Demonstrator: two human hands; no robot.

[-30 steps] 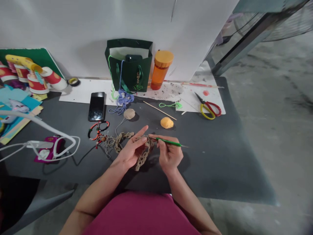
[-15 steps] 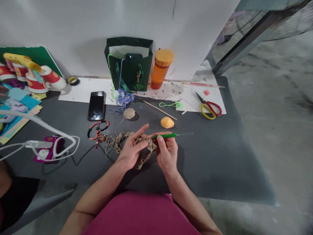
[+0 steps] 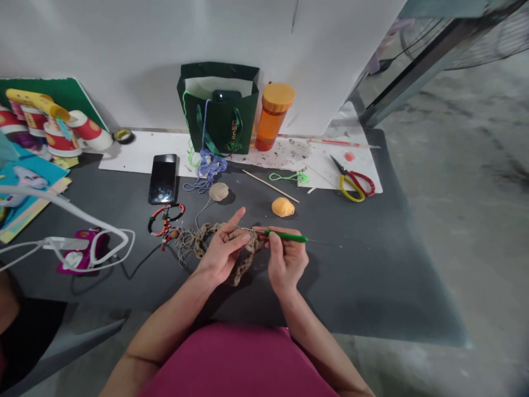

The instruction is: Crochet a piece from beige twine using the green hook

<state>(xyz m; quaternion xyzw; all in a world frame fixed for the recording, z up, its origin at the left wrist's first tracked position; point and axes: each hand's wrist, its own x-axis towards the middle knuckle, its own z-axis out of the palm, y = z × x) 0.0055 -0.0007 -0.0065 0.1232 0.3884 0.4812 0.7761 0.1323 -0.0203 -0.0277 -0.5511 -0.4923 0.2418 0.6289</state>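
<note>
My left hand [image 3: 221, 252] pinches a brown crocheted strip [image 3: 241, 269] near its top edge, its index finger raised. Part of the strip hangs below the fingers and part curls on the table to the left. In my right hand [image 3: 287, 262] is a crochet hook [image 3: 286, 236] with a green handle. Its thin metal shaft points left to the crochet work by my left fingertips, and a thin metal end sticks out to the right. Loose brown yarn [image 3: 184, 242] lies left of the work, with a strand leading up to a small beige yarn ball [image 3: 218, 192].
Behind the hands stand a dark green paper bag [image 3: 221, 121] and an orange bottle [image 3: 273, 118]. A phone [image 3: 163, 179], a beaded bracelet [image 3: 165, 220], a yellow ball [image 3: 282, 207], a wooden stick [image 3: 270, 186] and scissors [image 3: 354, 182] lie about. White cables [image 3: 103, 226] cross the left side.
My right hand has moved slightly right with the hook, drawing its shaft back from the work so that more metal shows. My left hand stays nearly in place, its index finger shifted slightly left.
</note>
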